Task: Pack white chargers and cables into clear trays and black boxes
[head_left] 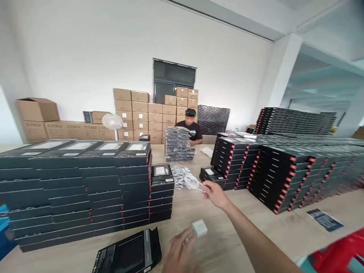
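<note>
My right hand (214, 193) is closed, its fingers pinching a white cable (192, 182) at the near side of a tangled pile of white cables (178, 175) on the table. Below it, my left hand (180, 250) is smeared by motion, with its fingertips right beside a small white power adapter (200, 228). Whether they grip the adapter or only touch it, I cannot tell. To the left of that hand lies a black box (127, 253) with a dark window and a raised flap at its right end.
Stacked black boxes (76, 189) wall the left side, with a shorter stack (161, 193) beside them. More black stacks (273, 178) fill the right. Across the table (224, 227) a person (197, 131) sits behind plastic-wrapped packs (178, 144). A printed card (324, 220) lies at the right.
</note>
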Demonstrator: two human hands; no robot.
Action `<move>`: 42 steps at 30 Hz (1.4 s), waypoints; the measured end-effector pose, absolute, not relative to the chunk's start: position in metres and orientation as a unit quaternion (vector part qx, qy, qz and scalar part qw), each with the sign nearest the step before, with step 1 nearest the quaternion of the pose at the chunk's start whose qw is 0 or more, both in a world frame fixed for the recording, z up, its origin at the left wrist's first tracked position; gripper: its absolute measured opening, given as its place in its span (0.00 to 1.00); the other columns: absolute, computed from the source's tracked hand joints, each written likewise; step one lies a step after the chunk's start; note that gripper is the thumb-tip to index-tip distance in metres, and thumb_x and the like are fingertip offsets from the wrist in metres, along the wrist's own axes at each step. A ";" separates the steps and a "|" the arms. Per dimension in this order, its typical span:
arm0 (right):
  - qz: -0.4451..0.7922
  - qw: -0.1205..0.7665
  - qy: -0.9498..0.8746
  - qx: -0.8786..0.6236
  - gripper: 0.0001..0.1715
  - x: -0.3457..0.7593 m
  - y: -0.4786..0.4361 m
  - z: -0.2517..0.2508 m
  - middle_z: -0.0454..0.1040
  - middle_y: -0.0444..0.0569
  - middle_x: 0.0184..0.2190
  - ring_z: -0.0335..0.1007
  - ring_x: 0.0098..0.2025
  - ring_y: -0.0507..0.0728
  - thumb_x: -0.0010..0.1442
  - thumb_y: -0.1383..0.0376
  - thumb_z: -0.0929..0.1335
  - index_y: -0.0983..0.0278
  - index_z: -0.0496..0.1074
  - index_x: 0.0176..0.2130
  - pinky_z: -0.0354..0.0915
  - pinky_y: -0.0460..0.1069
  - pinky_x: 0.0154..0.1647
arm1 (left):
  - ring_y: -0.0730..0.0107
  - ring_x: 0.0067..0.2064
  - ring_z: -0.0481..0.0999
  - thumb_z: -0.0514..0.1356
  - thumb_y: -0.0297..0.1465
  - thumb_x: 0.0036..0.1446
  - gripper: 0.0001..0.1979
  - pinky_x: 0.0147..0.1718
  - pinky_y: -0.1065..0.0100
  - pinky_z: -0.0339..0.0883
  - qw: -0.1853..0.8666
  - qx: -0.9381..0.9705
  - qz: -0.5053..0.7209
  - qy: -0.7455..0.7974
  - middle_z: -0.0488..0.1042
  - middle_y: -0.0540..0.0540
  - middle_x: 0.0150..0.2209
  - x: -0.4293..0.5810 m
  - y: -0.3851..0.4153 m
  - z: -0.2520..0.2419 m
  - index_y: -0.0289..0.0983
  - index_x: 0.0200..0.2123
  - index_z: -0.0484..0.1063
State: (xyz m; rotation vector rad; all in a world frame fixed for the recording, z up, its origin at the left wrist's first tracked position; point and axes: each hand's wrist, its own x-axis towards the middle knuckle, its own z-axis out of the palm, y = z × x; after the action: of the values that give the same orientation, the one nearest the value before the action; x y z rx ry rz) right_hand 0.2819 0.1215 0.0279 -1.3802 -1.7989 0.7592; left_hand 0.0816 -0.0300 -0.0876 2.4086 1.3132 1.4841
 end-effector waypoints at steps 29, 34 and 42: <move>0.556 0.561 -0.512 -0.338 0.22 0.294 -0.033 0.031 0.72 0.41 0.25 0.65 0.23 0.49 0.50 0.54 0.77 0.65 0.73 0.39 0.63 0.47 0.27 | 0.65 0.35 0.83 0.70 0.38 0.52 0.14 0.22 0.74 0.74 0.814 0.261 0.357 0.377 0.81 0.42 0.44 0.096 -0.071 0.021 0.35 0.32 0.73; 0.342 0.571 -0.601 -0.444 0.32 0.297 -0.030 0.027 0.73 0.48 0.39 0.71 0.38 0.57 0.53 0.64 0.75 0.59 0.67 0.56 0.68 0.53 0.38 | 0.70 0.32 0.79 0.70 0.43 0.51 0.21 0.23 0.75 0.68 0.785 0.337 0.391 0.342 0.81 0.40 0.39 0.098 -0.069 0.015 0.35 0.22 0.67; -0.009 0.280 -0.812 -0.512 0.11 0.297 -0.041 0.063 0.73 0.49 0.31 0.67 0.33 0.56 0.64 0.70 0.65 0.63 0.74 0.30 0.59 0.50 0.36 | 0.73 0.25 0.67 0.66 0.56 0.45 0.27 0.21 0.72 0.54 0.637 0.469 0.435 0.430 0.72 0.48 0.25 0.098 -0.055 0.001 0.36 0.25 0.70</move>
State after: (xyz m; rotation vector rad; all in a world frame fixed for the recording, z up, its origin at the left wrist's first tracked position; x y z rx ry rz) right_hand 0.2974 -0.0407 0.0626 -1.3739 -2.1774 -0.0231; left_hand 0.0985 -0.0548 0.0009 1.0716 0.9810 0.9937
